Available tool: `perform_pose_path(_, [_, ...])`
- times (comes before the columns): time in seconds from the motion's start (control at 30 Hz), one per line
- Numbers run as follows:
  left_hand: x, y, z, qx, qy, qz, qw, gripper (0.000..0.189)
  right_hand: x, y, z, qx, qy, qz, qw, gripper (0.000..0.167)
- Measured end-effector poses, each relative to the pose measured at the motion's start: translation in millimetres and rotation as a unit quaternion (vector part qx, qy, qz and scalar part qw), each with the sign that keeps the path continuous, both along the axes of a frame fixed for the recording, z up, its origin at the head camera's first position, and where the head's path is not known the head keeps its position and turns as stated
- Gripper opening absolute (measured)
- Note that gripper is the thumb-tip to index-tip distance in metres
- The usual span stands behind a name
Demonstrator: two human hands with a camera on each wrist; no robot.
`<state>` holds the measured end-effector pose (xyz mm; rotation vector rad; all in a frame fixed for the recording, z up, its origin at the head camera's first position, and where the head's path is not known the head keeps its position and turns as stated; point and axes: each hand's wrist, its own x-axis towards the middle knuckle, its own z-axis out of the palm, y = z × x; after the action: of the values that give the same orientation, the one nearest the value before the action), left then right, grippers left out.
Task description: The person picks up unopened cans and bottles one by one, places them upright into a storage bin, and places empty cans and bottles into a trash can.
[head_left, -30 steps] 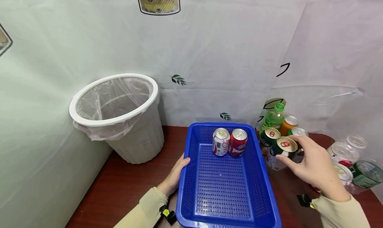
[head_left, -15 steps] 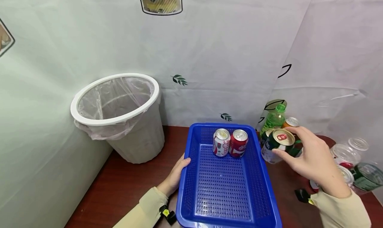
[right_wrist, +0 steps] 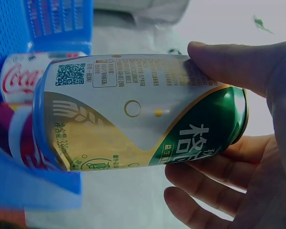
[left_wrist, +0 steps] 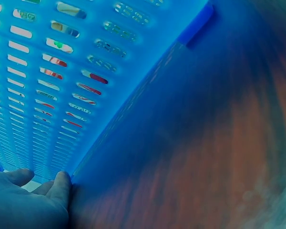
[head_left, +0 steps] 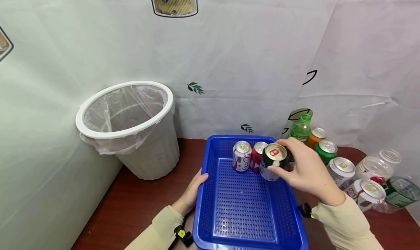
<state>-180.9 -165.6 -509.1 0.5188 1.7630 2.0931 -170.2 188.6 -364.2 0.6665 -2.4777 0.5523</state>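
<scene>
My right hand holds a green, white and gold drink can near its top, thumb on one side and fingers on the other. The can is over the right side of the blue plastic basket, overlapping a red can in the head view. Beside that one stands a white Coca-Cola can, upright at the basket's far end. On the basket's left side, my left hand grips the rim with the thumb on top, its other fingers mostly hidden. Its fingertips show low against the perforated wall in the left wrist view.
Several cans, among them a green can and a white can, stand right of the basket. A green bottle is behind them, clear plastic containers farther right. A lined waste bin stands at the left.
My right hand has lifted the green can from the group on the right and carried it left over the basket. My left hand stays at the rim.
</scene>
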Motion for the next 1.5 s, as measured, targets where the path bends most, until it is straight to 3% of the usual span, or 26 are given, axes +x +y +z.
perform_pose_path(0.3, [-0.5,-0.4,-0.5,-0.002,0.000,0.000,1.0000,0.065,-9.6,-32,-10.7,0.031,-0.066,0.033,0.9968,0.069])
perform_pose_path(0.57, [-1.2,-0.1,0.1,-0.001,0.004,-0.001,1.0000,0.064,-20.0,-50,-17.0,0.042,-0.089,0.080,0.9920,0.064])
perform_pose_path(0.83, [-0.7,-0.4,0.7,-0.008,0.002,0.006,0.9999,0.063,-33.1,-71,-24.0,0.079,-0.094,0.143,0.9820,0.059])
perform_pose_path(1.1, [-0.8,-0.7,0.1,-0.007,-0.004,0.003,1.0000,0.064,-44.4,-90,-31.7,0.128,-0.063,0.181,0.9731,0.055])
perform_pose_path(1.5, [-0.5,0.6,-1.2,-0.011,-0.006,0.015,0.9998,0.064,-51.5,-115,-35.6,0.161,-0.053,0.173,0.9701,0.058])
